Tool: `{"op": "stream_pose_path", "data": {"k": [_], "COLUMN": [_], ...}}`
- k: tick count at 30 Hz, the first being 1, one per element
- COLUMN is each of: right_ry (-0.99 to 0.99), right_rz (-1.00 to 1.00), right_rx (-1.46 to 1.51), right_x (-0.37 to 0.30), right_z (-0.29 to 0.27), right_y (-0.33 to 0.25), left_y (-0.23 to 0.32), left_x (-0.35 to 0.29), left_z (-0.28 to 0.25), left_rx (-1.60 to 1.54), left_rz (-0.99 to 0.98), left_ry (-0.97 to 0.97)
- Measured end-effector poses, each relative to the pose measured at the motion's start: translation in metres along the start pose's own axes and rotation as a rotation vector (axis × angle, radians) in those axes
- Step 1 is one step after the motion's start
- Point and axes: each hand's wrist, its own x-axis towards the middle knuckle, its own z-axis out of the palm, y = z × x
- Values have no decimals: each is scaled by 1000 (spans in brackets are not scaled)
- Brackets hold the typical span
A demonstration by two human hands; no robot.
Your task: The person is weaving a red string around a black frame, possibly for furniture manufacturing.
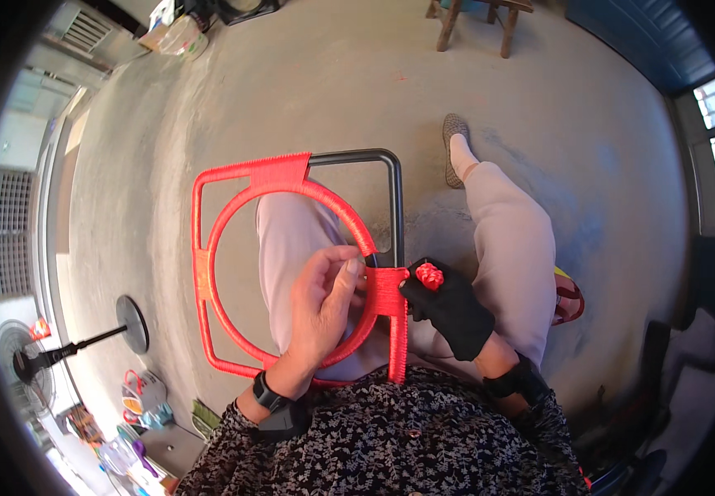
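A black metal frame [398, 207], rounded square with a ring inside, rests across my lap. Red cord wraps the ring [223, 203] and most of the outer bars; part of the top and right bars is bare black. My bare left hand [322, 299] is inside the ring by its right side, fingers loosely curled and thumb slightly apart, with some fingertips hidden. My right hand [454, 312], in a black glove with bare fingertips, is closed on a small bundle of red cord [429, 276] beside the wrapped right joint [387, 292].
A wooden stool [481, 18] stands at the far side. On the left are a round-based black stand [133, 324], a fan [23, 364] and a white bucket [144, 391]. A white container [184, 38] sits far left. Dark furniture [663, 372] is at the right.
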Motion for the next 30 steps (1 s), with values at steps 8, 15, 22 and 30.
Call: {"op": "stream_pose_path", "data": {"k": [8, 15, 22, 30], "right_ry": [113, 278, 708, -468], "right_rz": [-273, -517, -452, -199], "right_rx": [29, 775, 449, -699], "right_x": [-12, -17, -52, -12], "right_z": [-63, -246, -213, -38], "right_y": [0, 4, -12, 28], "left_y": [-30, -35, -36, -46], "left_x": [-5, -7, -18, 2], "left_z": [14, 10, 12, 1], "left_rx": [-578, -556, -470, -589], "left_rz": [-169, -230, -329, -329], "left_ry": [-76, -99, -353, -112]}}
